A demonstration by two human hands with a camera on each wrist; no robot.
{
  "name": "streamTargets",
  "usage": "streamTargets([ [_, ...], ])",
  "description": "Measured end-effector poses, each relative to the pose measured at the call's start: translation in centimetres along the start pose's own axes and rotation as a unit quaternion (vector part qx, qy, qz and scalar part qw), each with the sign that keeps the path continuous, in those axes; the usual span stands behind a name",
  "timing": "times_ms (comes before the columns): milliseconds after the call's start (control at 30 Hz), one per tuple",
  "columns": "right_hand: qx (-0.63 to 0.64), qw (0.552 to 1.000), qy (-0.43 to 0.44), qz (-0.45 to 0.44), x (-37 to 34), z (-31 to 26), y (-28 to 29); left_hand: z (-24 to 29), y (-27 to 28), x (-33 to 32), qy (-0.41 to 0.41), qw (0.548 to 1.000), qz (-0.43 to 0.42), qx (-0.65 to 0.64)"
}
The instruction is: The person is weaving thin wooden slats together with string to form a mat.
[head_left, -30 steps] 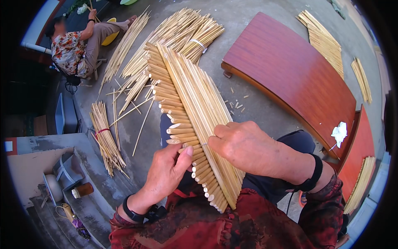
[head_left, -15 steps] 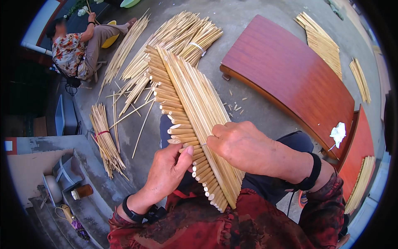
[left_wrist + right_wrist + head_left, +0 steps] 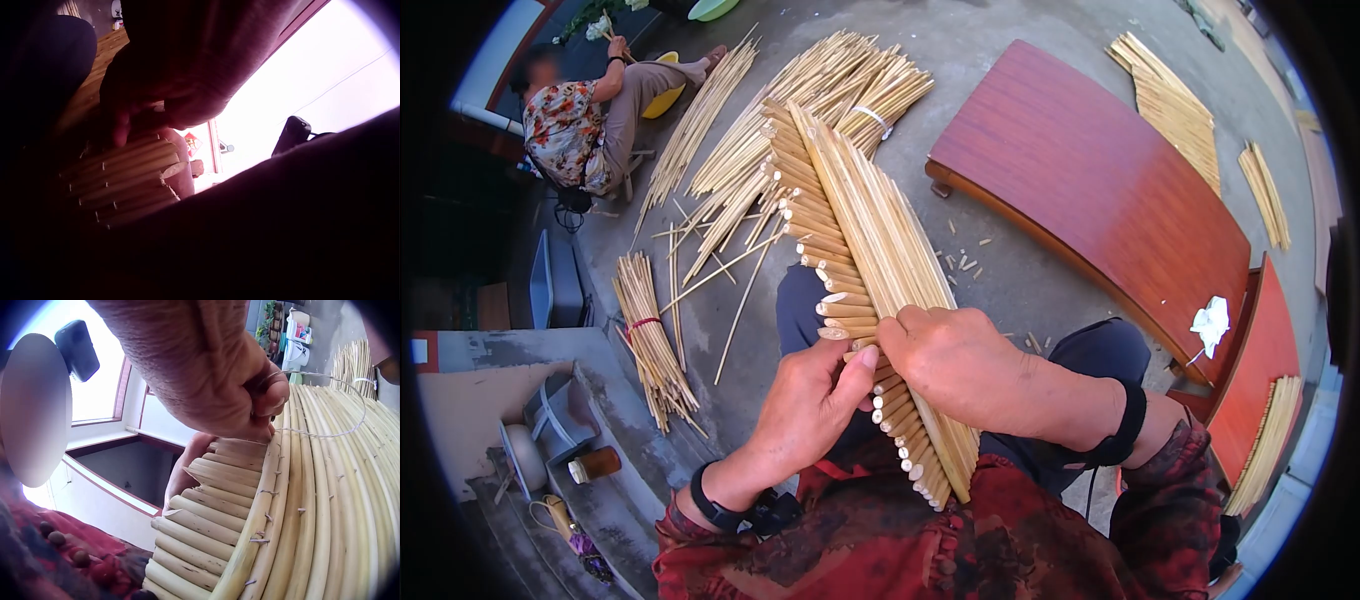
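Observation:
A stitched mat of pale stalks (image 3: 880, 215) lies across the person's lap, its short cut ends fanned along the left side. The left hand (image 3: 805, 400) grips that fringe, thumb on top of the cut ends (image 3: 830, 333) and fingers beneath, partly hidden. Close beside it, the right hand (image 3: 950, 350) is curled over the seam and pinches a thin thread (image 3: 359, 403), which loops out over the mat in the right wrist view. Small stitches (image 3: 259, 540) dot the stalks there. The left wrist view is dark, with stitched stalks (image 3: 125, 181) below a hand.
Loose stalks (image 3: 800, 110) and a tied bundle (image 3: 650, 340) lie on the ground ahead and left. A reddish wooden table (image 3: 1090, 170) stands at right, a crumpled white piece (image 3: 1210, 325) on its near end. Another person (image 3: 570, 130) sits at far left, near steps (image 3: 630, 470).
My right hand has moved left across the mat, up close to the left hand at the seam. The left hand keeps its grip on the fringe and has shifted slightly right.

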State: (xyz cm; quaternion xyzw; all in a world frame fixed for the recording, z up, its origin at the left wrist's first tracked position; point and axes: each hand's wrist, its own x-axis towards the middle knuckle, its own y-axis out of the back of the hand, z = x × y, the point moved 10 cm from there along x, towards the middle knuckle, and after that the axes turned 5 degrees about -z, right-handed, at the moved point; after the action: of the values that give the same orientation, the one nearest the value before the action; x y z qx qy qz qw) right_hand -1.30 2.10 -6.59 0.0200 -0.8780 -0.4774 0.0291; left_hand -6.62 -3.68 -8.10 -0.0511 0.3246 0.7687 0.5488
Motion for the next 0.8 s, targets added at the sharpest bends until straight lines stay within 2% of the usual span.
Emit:
streamTargets([
  [133,0.006,0.999,-0.032,-0.016,0.0,0.6,-0.5,-0.1,0.1,0.1,0.000,1.000,0.001,-0.003],
  [200,0.018,0.999,-0.035,-0.012,-0.3,0.7,-0.2,-0.3,-0.2,0.4,0.011,0.999,-0.039,-0.017],
  [233,0.092,0.993,-0.069,-0.024,-0.7,1.7,-0.3,-0.5,0.2,0.7,0.008,0.999,-0.037,-0.019],
  [267,0.163,0.981,-0.102,-0.034,-1.1,2.6,-0.4,0.0,0.1,1.1,-0.050,0.996,-0.073,0.016],
  [300,0.157,0.982,-0.100,-0.034,-1.7,2.7,0.1,0.4,0.1,1.2,-0.108,0.987,-0.106,0.052],
  [333,0.147,0.979,-0.138,0.007,-2.9,3.7,1.2,0.1,0.8,1.4,-0.113,0.987,-0.101,0.052],
  [367,0.138,0.974,-0.175,0.048,-4.4,4.7,2.2,0.5,1.1,1.3,-0.155,0.980,-0.116,0.041],
  [400,0.131,0.975,-0.174,0.049,-5.8,5.0,2.4,0.9,1.3,1.0,-0.197,0.971,-0.133,0.030],
  [433,0.080,0.976,-0.181,0.086,-7.7,5.2,3.2,1.1,2.6,0.9,-0.232,0.967,-0.083,0.061],
  [467,0.030,0.974,-0.189,0.123,-9.2,5.0,3.9,1.8,3.5,0.6,-0.269,0.940,-0.041,0.204],
  [533,0.005,0.978,-0.165,0.125,-10.7,2.9,3.6,3.1,5.5,0.0,-0.308,0.910,0.034,0.278],
  [567,-0.015,0.983,-0.136,0.126,-11.1,1.6,3.5,3.9,5.5,0.3,-0.313,0.908,0.033,0.277],
  [633,0.007,0.987,-0.106,0.117,-11.0,-0.4,3.0,7.2,4.0,-0.4,-0.385,0.797,0.100,0.455],
  [667,0.033,0.991,-0.077,0.106,-10.9,-1.4,2.5,7.8,3.9,-0.2,-0.389,0.795,0.099,0.455],
  [700,0.106,0.989,-0.080,0.060,-11.1,-1.4,1.1,7.8,2.1,0.0,-0.406,0.789,0.014,0.461],
  [733,0.103,0.989,-0.084,0.063,-11.2,-1.4,1.1,7.5,0.7,0.0,-0.420,0.777,-0.071,0.464],
  [800,0.181,0.981,-0.069,-0.023,-11.0,-1.9,-0.9,7.0,0.3,0.9,-0.443,0.767,-0.098,0.454],
])
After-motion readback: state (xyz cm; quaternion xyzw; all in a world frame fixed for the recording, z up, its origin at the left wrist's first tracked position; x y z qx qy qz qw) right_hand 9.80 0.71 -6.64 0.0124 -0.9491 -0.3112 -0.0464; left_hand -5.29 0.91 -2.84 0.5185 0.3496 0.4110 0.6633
